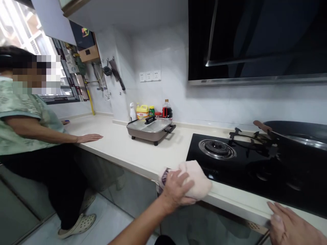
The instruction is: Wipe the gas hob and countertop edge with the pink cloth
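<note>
Left hand (176,190) on a pale cloth (198,178), right at the tabletop (120,146) front edge by the near-left corner of the black hob (230,175). Fingers spread and bent over it, gripping; the cloth is bunched into a pad, likely so one palm can press it down. Right hand (293,223) lies at the tabletop edge farther right, fingers extended and close together, nothing seen in them; probably there as a prop. Left burner (217,149) has no pan support over it, so its ring sits exposed. Wok (283,127) is at the back right, handle toward the wall. Lidded electric pan (149,129) stands on its feet left of the hob, well apart from the cloth, apparently parked out of the way. Co-worker's hand (89,137) rests flat on the tabletop, far left.

Hidden: cloth underside, left fingertips partly. Cut off: right wrist, wok's right side. Cloth's blurry, so contact with the hob may be light or none; can't tell.
</note>
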Demonstrator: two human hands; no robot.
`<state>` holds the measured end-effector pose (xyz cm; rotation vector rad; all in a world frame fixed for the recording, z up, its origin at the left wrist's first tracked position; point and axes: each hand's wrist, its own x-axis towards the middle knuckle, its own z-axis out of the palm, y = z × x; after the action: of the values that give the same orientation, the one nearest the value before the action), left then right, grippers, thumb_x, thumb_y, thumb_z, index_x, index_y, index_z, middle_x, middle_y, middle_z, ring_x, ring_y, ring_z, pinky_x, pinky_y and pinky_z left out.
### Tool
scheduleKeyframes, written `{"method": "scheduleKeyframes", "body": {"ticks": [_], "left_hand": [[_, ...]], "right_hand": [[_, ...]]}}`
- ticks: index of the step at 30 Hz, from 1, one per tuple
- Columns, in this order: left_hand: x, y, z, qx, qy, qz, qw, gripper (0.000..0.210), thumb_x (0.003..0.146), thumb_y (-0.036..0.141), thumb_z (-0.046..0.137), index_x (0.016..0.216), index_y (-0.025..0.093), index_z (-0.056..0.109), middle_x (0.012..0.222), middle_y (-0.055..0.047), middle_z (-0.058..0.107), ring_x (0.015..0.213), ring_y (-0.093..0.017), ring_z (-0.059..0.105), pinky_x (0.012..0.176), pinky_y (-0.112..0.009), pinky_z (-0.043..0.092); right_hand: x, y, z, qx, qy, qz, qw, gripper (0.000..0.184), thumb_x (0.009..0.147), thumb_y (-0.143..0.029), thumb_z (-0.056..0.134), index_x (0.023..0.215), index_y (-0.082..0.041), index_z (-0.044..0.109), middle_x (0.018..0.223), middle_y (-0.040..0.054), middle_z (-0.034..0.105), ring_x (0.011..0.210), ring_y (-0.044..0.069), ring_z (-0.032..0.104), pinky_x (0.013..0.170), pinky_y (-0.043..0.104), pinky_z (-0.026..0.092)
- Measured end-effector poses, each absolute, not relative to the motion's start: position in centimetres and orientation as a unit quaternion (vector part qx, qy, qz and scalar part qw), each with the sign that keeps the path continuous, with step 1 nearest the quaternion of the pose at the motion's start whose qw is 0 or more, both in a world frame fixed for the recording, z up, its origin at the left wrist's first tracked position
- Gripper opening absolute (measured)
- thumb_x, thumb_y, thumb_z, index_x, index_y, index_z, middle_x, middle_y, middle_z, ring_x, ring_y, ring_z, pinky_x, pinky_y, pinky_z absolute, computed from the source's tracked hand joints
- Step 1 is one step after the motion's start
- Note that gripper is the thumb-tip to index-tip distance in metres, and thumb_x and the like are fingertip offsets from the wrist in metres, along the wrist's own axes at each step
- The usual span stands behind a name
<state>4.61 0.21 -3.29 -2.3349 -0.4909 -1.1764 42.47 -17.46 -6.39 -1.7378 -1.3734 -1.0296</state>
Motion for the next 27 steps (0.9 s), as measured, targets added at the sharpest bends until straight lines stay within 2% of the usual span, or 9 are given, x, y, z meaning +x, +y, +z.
{"method": "scheduleKeyframes", "body": {"ticks": [2,4,7,12,18,22,27], "left_hand": [[0.7,2.1,-2.8,-0.870,-0.192,-0.385,0.240,0.075,0.083,0.080,0.064,0.137,0.028,0.064,0.132,-0.014,0.068,0.125,-0.038,0.057,0.103,-0.051,0.040],[-3.4,3.7,-1.9,-0.890,-0.215,-0.335,0.222,0.080,0.084,0.079,0.064,0.145,0.027,0.058,0.141,-0.017,0.062,0.129,-0.038,0.056,0.106,-0.052,0.040],[-8.9,5.6,-0.4,-0.892,-0.276,-0.292,0.206,0.085,0.080,0.070,0.075,0.149,0.023,0.055,0.155,-0.023,0.049,0.140,-0.041,0.047,0.111,-0.055,0.040],[-13.2,6.6,1.4,-0.867,-0.390,-0.222,0.217,0.071,0.076,0.051,0.083,0.138,0.025,0.061,0.148,-0.019,0.058,0.138,-0.040,0.051,0.114,-0.058,0.039],[-11.0,4.2,2.3,-0.840,-0.451,-0.175,0.244,0.068,0.073,0.042,0.086,0.134,0.022,0.064,0.140,-0.018,0.062,0.132,-0.039,0.054,0.113,-0.053,0.040],[-6.8,1.4,1.5,-0.826,-0.461,-0.186,0.266,0.070,0.071,0.040,0.087,0.135,0.022,0.065,0.140,-0.019,0.062,0.130,-0.043,0.053,0.109,-0.056,0.040],[2.4,-2.5,-1.2,-0.826,-0.450,-0.241,0.238,0.076,0.067,0.043,0.091,0.137,0.029,0.065,0.141,-0.016,0.062,0.131,-0.043,0.052,0.111,-0.061,0.035]], "right_hand": [[41.9,-17.4,-6.0,-0.664,-0.524,-0.436,0.307,0.043,0.098,-0.034,0.037,0.102,-0.019,0.077,0.100,0.0137,0.077,0.085,0.032,0.068,0.062,0.042,0.038],[41.5,-17.1,-6.0,-0.664,-0.514,-0.442,0.316,0.045,0.099,-0.034,0.036,0.102,-0.017,0.077,0.100,0.0138,0.077,0.089,0.031,0.068,0.064,0.041,0.039],[41.3,-16.7,-6.4,-0.658,-0.490,-0.454,0.348,0.042,0.100,-0.033,0.038,0.104,-0.016,0.077,0.101,0.0127,0.077,0.092,0.029,0.069,0.069,0.039,0.041],[41.0,-16.4,-7.0,-0.637,-0.478,-0.469,0.381,0.031,0.099,-0.029,0.047,0.107,-0.019,0.075,0.103,0.0089,0.078,0.099,0.026,0.070,0.079,0.038,0.043],[40.1,-16.7,-6.8,-0.651,-0.470,-0.440,0.402,0.028,0.098,-0.027,0.053,0.115,-0.021,0.074,0.109,0.0084,0.077,0.104,0.026,0.068,0.089,0.040,0.042],[39.9,-16.5,-6.8,-0.652,-0.468,-0.429,0.413,0.027,0.096,-0.025,0.054,0.115,-0.022,0.074,0.109,0.0075,0.077,0.105,0.026,0.067,0.091,0.040,0.040],[39.8,-16.3,-6.8,-0.646,-0.464,-0.434,0.423,0.025,0.096,-0.024,0.056,0.113,-0.021,0.074,0.111,0.0062,0.077,0.105,0.025,0.067,0.092,0.039,0.039]]}}
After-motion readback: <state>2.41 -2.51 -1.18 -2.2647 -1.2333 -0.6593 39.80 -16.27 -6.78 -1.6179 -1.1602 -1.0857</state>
